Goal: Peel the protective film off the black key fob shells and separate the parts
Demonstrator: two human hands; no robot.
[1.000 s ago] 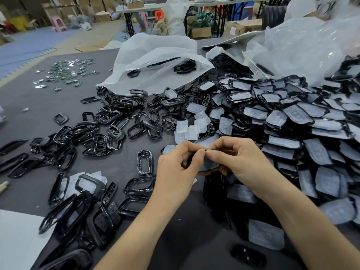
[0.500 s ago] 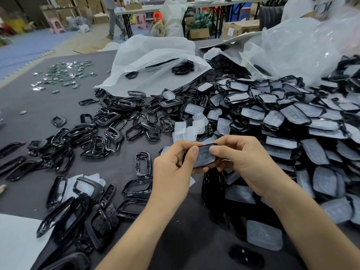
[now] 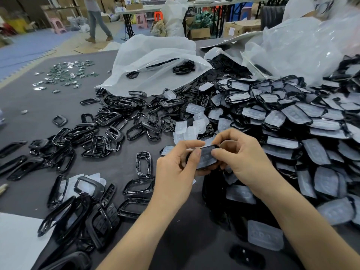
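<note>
The left hand (image 3: 175, 172) pinches a shell (image 3: 206, 157) above the table (image 3: 120, 166), steadying it so the right hand (image 3: 241, 160) can pinch its film edge (seemingly to peel). Filmed shells (image 3: 292, 123) heap right, within reach.

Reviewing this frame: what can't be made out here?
- Head view: whether film has lifted off the held shell; left hand and right hand cover its edges.
- Small silvery parts far left: too small to identify.
- Shell pile: cut off by right edge.

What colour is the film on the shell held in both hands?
Cloudy greyish-white, translucent over the black shell; the head view shows it between the left hand and right hand.
</note>
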